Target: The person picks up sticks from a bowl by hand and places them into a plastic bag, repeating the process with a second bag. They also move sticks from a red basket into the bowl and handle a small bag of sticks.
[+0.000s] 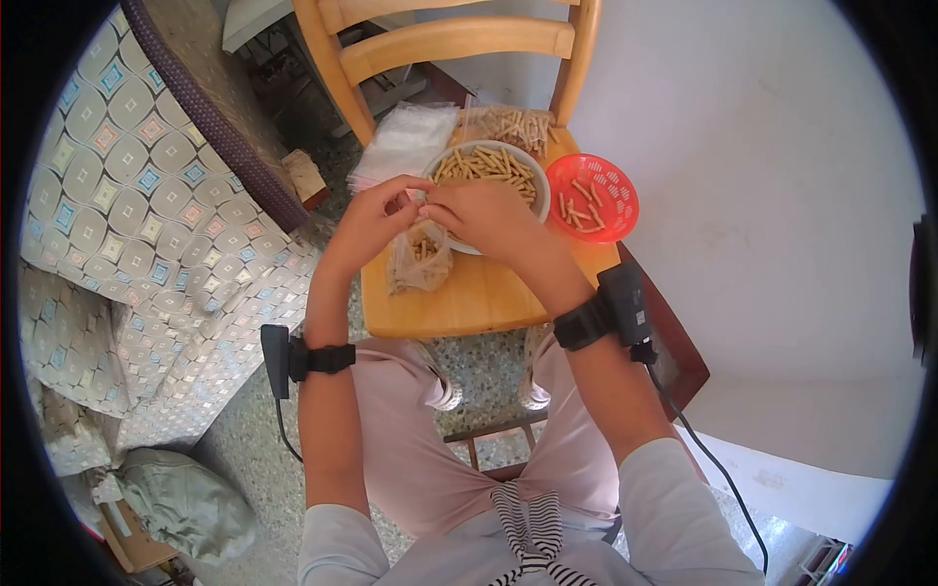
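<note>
A small clear plastic bag [420, 259] with short tan sticks in its lower part sits near the left side of the wooden chair seat. My left hand [376, 223] is closed at the bag's top edge, thumb and fingers pinched. My right hand [477, 213] pinches the same edge from the other side, and the two hands' fingertips nearly meet. Behind my right hand stands a round pale bowl [544, 186] heaped with tan sticks [493, 164]; my hand and wrist cover its near part. The exact grip of the fingertips is partly hidden.
A red perforated basket [618, 210] with several sticks is at the seat's right edge. Flat clear bags [405, 137] lie at the back left, and a filled bag [513, 127] at the back. A patterned sofa [127, 195] stands left, a white wall [743, 195] right.
</note>
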Motion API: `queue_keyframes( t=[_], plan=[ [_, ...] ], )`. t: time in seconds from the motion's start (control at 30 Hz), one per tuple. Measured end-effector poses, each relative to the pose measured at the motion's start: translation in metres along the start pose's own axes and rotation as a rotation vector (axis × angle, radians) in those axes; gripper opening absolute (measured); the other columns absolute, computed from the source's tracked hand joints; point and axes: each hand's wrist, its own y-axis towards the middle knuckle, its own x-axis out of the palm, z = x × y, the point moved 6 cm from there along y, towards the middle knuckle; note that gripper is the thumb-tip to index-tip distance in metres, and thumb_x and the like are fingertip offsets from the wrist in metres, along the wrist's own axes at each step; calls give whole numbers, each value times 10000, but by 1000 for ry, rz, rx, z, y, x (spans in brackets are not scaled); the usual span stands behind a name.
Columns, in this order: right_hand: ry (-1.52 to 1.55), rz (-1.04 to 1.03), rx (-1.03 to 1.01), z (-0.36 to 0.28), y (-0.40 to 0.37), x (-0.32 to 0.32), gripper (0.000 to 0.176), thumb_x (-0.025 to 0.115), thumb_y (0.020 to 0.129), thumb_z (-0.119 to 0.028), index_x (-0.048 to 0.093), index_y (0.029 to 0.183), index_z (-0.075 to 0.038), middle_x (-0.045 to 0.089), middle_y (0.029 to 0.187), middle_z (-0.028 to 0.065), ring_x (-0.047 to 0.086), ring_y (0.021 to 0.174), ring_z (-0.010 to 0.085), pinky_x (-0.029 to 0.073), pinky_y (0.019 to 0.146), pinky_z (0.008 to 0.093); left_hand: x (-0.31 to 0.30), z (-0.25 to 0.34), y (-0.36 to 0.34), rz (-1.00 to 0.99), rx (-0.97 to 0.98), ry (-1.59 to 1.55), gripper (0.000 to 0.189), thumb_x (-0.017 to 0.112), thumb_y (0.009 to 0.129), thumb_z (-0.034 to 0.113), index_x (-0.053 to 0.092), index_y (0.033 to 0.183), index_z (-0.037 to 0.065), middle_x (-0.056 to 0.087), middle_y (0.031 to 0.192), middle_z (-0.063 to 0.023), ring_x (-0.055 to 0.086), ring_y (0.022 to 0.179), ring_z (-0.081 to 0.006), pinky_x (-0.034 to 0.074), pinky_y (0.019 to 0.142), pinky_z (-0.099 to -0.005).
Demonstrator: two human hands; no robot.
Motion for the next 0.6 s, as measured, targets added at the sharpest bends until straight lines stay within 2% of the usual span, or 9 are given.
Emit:
queue_keyframes(
  t=[0.17,0.23,0.27,0.33,0.43,0.5,0.53,0.57,0.6],
  plan=[
    [-4,29,-100,-1,1,1,283,583,916,-354,726,910,-109,681,926,106,644,883,315,512,754,434,-3,4,-2,-9,-41,-17,324,602,913,85,639,1234,68,537,725,20,512,702,-60,428,651,-232],
    [-54,14,-278,-8,2,5,251,609,908,-314,711,936,-85,652,921,80,597,915,299,479,805,412,-3,2,-2,-15,-67,-20,348,607,909,76,628,1256,70,541,752,24,515,731,-61,433,681,-230],
    [-53,13,-277,-7,1,7,251,609,908,-314,711,936,-85,652,921,80,597,915,299,479,805,412,-5,0,-1,10,-56,-1,349,597,911,69,627,1259,70,536,755,28,511,725,-59,428,677,-226],
    [-155,61,-205,-5,2,5,211,617,903,-264,713,935,-79,649,936,82,579,930,295,466,849,410,-10,-2,-1,34,-45,20,350,587,913,62,627,1261,69,530,759,31,507,719,-58,423,672,-221],
    [-79,171,-187,4,8,-9,170,635,863,-223,733,936,-105,654,934,74,604,943,285,486,844,408,-19,-5,-1,143,-45,-20,378,585,928,72,591,1306,75,514,753,37,489,699,-48,409,641,-199],
    [-55,210,-113,14,5,-16,162,647,849,-205,733,946,-108,665,948,85,619,945,293,491,840,421,-25,-2,0,243,19,-178,516,591,940,85,458,1438,92,493,741,42,474,690,-38,400,612,-184],
    [-29,248,-38,21,3,-21,161,660,835,-188,733,956,-111,676,961,96,635,946,301,496,837,434,-25,-1,-2,242,16,-177,516,591,940,85,458,1438,92,493,741,42,474,690,-38,400,612,-184],
    [-26,247,-37,26,0,-25,161,660,835,-188,733,956,-111,676,961,96,635,946,301,496,837,434,-25,-2,-3,256,-6,-159,590,600,941,93,374,1486,99,506,748,37,476,694,-34,399,603,-178],
    [-31,104,79,43,-3,-19,181,677,829,-192,726,980,-105,682,975,113,638,961,309,499,830,425,-26,-1,-5,271,-28,-140,671,610,943,101,290,1533,106,519,756,32,478,698,-30,397,594,-173]
  ],
)
